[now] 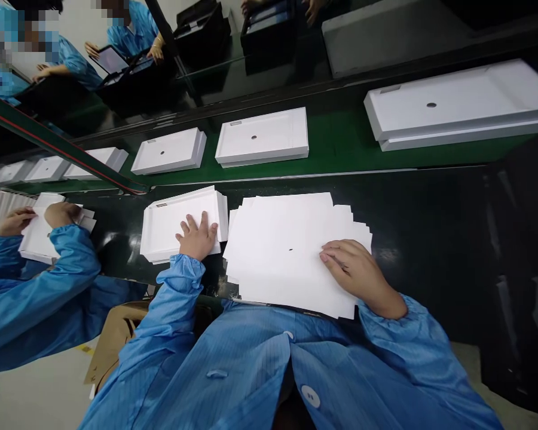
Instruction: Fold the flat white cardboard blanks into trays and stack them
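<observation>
My left hand [199, 236] lies with spread fingers on the right part of a shallow white cardboard tray [173, 218], which has a small slot near its upper left corner. More white card edges show under and beside that tray. In front of my body is a stack of flat white die-cut sheets [273, 239] with stepped edges and a small dark hole in the top one. My right hand [354, 269] rests on the right side of this stack, fingers loosely stretched and pointing left. It holds nothing that I can see.
White folded boxes [262, 136] stand in a row on a green conveyor belt [336, 134] beyond the dark table [412, 203]. A slanted green bar [67, 144] crosses at the left. A co-worker's hands [63, 214] handle white card there. Other people work with black cases behind.
</observation>
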A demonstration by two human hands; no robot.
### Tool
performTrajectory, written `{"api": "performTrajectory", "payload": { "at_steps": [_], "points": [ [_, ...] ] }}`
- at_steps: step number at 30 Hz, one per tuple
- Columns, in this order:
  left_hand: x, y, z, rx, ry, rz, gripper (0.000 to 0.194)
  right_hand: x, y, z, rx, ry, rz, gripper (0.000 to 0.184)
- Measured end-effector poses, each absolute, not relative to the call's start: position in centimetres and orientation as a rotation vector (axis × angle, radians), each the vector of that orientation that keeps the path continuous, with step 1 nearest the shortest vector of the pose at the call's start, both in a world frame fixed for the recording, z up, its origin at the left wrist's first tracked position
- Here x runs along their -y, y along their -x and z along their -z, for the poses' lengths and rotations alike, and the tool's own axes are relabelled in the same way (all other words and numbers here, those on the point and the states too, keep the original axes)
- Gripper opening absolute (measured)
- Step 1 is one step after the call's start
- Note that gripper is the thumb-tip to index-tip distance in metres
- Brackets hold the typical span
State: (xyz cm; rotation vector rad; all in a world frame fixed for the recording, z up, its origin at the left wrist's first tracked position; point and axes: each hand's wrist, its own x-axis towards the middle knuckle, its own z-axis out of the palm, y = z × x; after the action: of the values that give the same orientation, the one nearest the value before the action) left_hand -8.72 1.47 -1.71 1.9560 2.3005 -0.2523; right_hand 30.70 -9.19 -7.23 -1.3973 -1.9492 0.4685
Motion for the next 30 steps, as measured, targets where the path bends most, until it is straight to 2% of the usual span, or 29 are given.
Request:
{"api": "performTrajectory", "payload": {
  "at_steps": [7, 10, 17, 21, 30],
  "points": [
    [-1.1, 7.6, 0.1, -2.239, -2.194, 0.120, 0.069, 9.2, -30.7, 7.4, 1.972, 1.359, -0.470, 0.024],
    [-0.7, 5.2, -0.3, -1.967, -2.435, 0.086, 0.070, 9.0, -30.8, 7.5, 1.986, 1.320, -0.439, 0.023],
    [-2.2, -1.2, -0.1, -1.352, -2.694, 0.268, 0.065, 8.7, -30.7, 7.6, 2.015, 1.301, -0.389, 0.021],
    [-4.6, -3.2, 0.6, -1.327, -2.713, 0.326, 0.062, 8.6, -30.4, 7.5, 2.063, 1.324, -0.342, 0.022],
    [-7.2, -3.1, 2.1, -1.477, -2.632, 0.151, 0.061, 8.2, -29.6, 7.4, 2.115, 1.343, -0.238, 0.024]
  ]
}}
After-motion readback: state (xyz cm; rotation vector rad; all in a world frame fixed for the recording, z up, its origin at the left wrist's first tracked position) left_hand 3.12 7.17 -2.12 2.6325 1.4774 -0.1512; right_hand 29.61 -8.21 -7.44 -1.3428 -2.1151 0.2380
